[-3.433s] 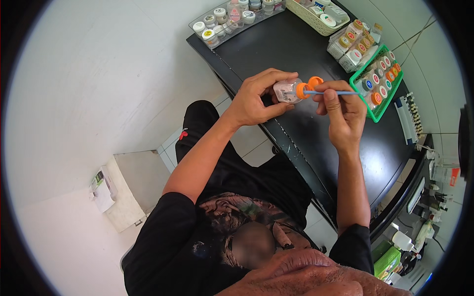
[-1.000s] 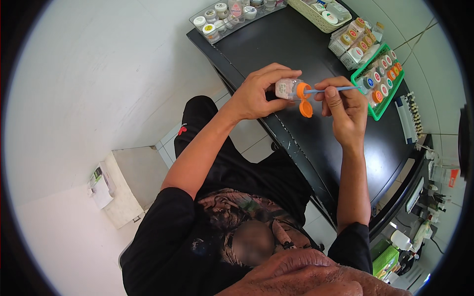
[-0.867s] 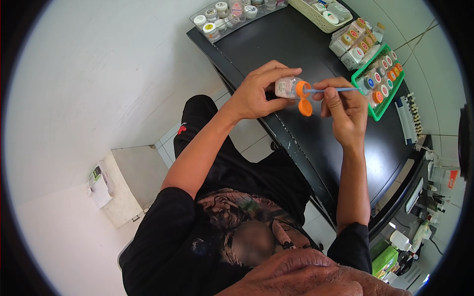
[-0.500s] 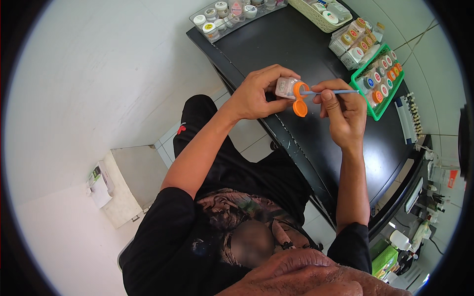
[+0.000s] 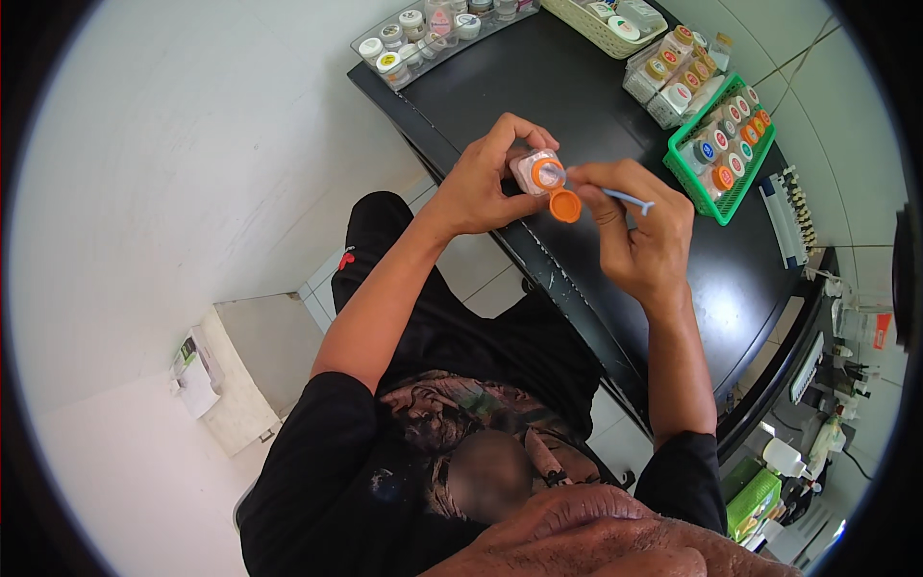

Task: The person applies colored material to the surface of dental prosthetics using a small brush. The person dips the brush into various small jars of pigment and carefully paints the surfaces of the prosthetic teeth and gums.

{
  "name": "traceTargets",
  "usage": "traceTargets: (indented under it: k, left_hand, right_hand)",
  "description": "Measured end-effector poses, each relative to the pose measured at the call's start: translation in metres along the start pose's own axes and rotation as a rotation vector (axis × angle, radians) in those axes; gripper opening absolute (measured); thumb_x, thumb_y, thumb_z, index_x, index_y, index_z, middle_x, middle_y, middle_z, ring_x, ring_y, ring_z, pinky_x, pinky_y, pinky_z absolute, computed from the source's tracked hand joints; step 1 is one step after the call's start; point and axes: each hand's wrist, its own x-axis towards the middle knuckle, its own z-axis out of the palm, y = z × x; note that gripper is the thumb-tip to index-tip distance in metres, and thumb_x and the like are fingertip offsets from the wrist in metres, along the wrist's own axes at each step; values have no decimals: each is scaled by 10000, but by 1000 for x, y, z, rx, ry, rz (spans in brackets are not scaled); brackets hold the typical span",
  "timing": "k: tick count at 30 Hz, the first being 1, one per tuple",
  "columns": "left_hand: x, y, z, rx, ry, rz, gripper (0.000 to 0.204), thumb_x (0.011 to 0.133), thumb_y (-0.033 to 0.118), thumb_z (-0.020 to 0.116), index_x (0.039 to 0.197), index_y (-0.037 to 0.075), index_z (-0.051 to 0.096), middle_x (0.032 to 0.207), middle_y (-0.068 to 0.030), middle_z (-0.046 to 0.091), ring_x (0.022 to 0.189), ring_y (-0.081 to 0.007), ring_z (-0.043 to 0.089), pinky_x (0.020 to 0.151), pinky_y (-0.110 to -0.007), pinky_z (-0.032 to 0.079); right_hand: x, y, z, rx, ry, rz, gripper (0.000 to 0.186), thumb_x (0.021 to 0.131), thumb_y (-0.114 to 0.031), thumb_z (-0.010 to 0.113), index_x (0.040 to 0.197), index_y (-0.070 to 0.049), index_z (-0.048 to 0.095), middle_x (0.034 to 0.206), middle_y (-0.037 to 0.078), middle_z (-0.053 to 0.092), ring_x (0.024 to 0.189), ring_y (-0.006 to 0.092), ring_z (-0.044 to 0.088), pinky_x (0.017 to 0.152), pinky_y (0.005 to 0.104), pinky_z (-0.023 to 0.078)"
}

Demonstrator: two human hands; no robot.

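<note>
A small clear bottle (image 5: 526, 175) with pinkish contents is gripped in my left hand (image 5: 478, 188), fingers behind it and thumb in front. It is tilted, its orange-rimmed mouth facing right toward my other hand. The orange flip cap (image 5: 565, 206) hangs open below the mouth. My right hand (image 5: 646, 226) pinches a thin light-blue plastic stick (image 5: 625, 198) with a small forked tail. Its front end is blurred at the bottle mouth; I cannot tell how far inside it reaches.
Both hands are above a black table (image 5: 567, 91). Along its far side stand a clear tray of jars (image 5: 396, 79), a cream basket (image 5: 601, 37), a clear box of bottles (image 5: 663, 91) and a green basket of capped bottles (image 5: 718, 210). A strip of tooth-coloured tabs (image 5: 788, 221) lies right.
The bottle has turned so its mouth and inside show more. My right hand has shifted left and tipped the stick, its tail now pointing down to the right.
</note>
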Motion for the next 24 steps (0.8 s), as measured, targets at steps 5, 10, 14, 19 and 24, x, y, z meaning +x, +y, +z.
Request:
traceTargets:
  k: [5,10,14,19,24]
  left_hand:
    - [1,-2,0,88,-12,8,638,899,43,964,1317,79,483,1434,-155,659,1258,-181,706,1077,-350,607]
    - [2,-5,1,117,-11,54,677,890,81,989,1301,87,451,1392,-154,685,1223,-184,716,1050,-359,607]
    - [0,-6,2,194,2,40,706,883,144,1015,1292,88,444,1319,-147,718,1187,-184,721,1016,-366,610]
    - [-2,-3,4,274,53,44,742,874,172,1025,1329,84,446,1272,-120,719,1155,-192,725,997,-359,601]
    - [-3,4,2,320,-4,155,783,887,94,966,1518,54,503,1312,-109,683,1228,-217,698,1034,-349,577]
  right_hand:
    - [0,-1,4,24,44,-37,71,1015,-13,802,1079,-25,830,932,118,811,705,265,758,629,354,565]
    - [-2,-3,5,-27,19,-14,61,1009,-12,803,1064,-23,827,925,111,806,682,259,747,607,359,549]
    - [-2,-3,6,14,-1,3,64,1014,-10,796,1066,-35,825,919,112,800,657,260,722,595,366,535]
    - [-3,-5,4,-35,1,-18,72,1009,-9,800,1076,-32,815,888,109,774,629,259,685,577,369,511]
    - [-3,-3,4,-30,65,1,59,1011,-6,809,1065,-29,815,886,103,773,620,227,669,567,345,494]
